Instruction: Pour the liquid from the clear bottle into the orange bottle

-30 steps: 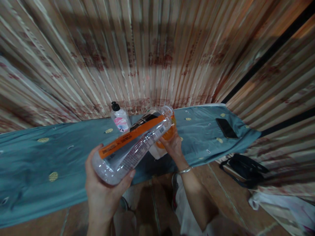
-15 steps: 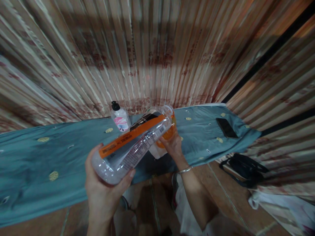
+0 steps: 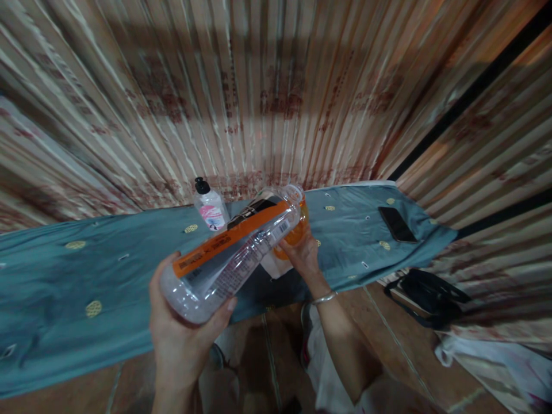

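Observation:
My left hand [image 3: 185, 328] is closed round the base of a large clear plastic bottle [image 3: 237, 259] with an orange and black label. The bottle leans over, its open neck up and to the right. Behind that neck, my right hand [image 3: 305, 253] grips an orange see-through container [image 3: 296, 234], partly hidden by the bottle. The bottle's mouth is at the container's top; whether they touch I cannot tell. Under the container is something white [image 3: 276, 265], mostly covered. A clear pump bottle [image 3: 211, 208] with a black top and pink label stands behind the large bottle.
A teal cloth [image 3: 129, 259] with yellow motifs covers the long surface. A black phone [image 3: 397, 224] lies at its right end. On the right, a black bag [image 3: 426, 299] sits below the surface level. Pleated curtains [image 3: 259, 103] hang behind. The floor is tiled [image 3: 379, 333].

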The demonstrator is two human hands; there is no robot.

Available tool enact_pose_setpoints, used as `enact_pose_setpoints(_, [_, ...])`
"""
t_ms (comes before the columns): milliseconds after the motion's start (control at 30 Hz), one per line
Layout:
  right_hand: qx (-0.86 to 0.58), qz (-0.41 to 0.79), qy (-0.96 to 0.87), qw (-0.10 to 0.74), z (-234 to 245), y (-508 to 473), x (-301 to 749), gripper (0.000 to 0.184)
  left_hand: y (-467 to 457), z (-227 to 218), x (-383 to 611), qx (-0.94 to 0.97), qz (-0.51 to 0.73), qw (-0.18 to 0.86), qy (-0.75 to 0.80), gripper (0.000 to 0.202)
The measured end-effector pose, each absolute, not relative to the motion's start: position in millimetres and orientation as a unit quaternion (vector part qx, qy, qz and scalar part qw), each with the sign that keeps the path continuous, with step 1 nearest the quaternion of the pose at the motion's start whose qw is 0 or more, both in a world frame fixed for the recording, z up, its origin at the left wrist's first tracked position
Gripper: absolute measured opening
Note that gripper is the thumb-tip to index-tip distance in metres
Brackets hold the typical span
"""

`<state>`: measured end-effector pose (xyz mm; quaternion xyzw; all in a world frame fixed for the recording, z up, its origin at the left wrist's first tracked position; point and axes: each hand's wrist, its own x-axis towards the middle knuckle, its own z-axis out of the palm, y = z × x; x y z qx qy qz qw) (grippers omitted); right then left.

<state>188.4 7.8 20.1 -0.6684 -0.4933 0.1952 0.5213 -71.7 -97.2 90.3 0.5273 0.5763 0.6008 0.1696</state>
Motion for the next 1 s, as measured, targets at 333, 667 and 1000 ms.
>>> enact_pose_setpoints(333, [-0.661, 0.173, -0.504, 0.528, 13.6, 8.9, 189.5, 0.083, -98.0, 90.2, -72.2, 0.531, 0.596, 0.177, 0.575, 0.097])
enact_pose_setpoints(667, [-0.669, 0.195, -0.493, 0.521, 24.6, 6.7, 186.5, 0.079, -98.9, 90.7, -69.8, 0.529, 0.6, 0.175, 0.574, 0.096])
enact_pose_setpoints(1000, [-0.661, 0.198, -0.495, 0.528, 25.5, 5.4, 187.8, 0.077, -99.5, 90.5, -72.4, 0.551, 0.589, 0.175, 0.565, 0.097])
